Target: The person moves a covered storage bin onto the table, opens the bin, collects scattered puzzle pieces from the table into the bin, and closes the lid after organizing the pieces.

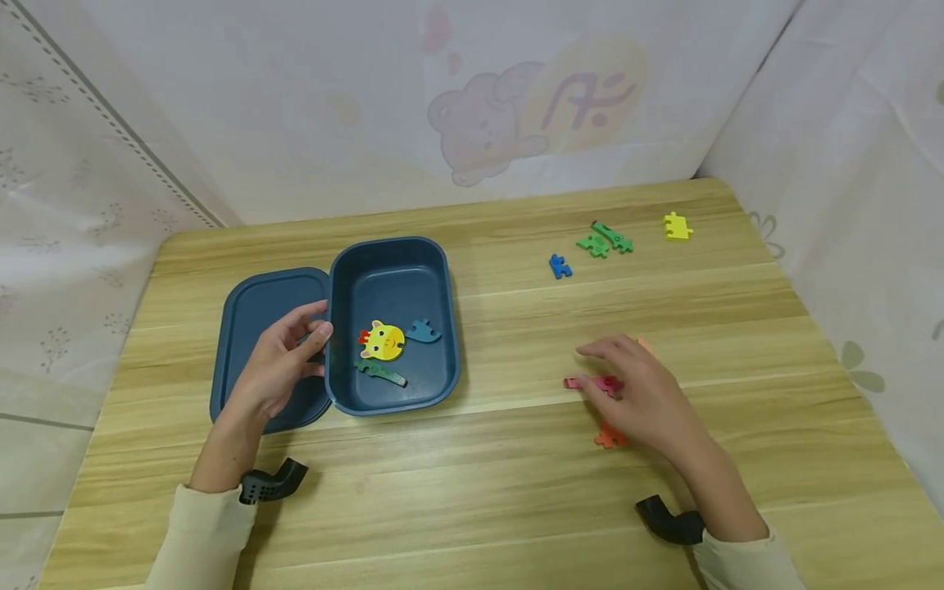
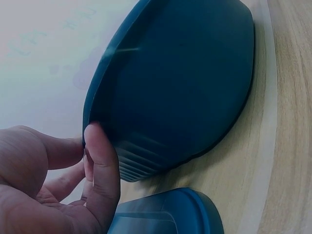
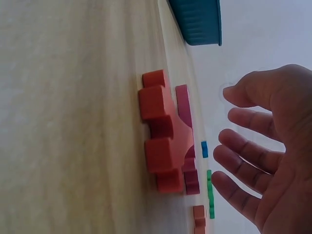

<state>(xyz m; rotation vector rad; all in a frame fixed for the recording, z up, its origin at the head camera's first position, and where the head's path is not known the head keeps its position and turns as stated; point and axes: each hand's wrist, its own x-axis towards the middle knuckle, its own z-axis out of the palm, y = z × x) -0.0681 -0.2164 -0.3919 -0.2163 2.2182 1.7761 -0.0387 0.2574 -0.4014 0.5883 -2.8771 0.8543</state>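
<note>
On the left, my left hand pinches the near-left rim of a dark blue plastic box between thumb and fingers; the left wrist view shows the fingertips at its edge. Inside the box lie a yellow giraffe-head puzzle piece, a green puzzle piece and a blue puzzle piece. My right hand hovers with spread, loosely bent fingers over a pink-red puzzle piece and holds nothing. An orange puzzle piece lies below that hand, and another orange piece is partly hidden.
A matching blue lid lies flat left of the box, under my left hand. Farther back on the wooden table are a blue piece, two green pieces and a yellow piece. Patterned cloth surrounds the table.
</note>
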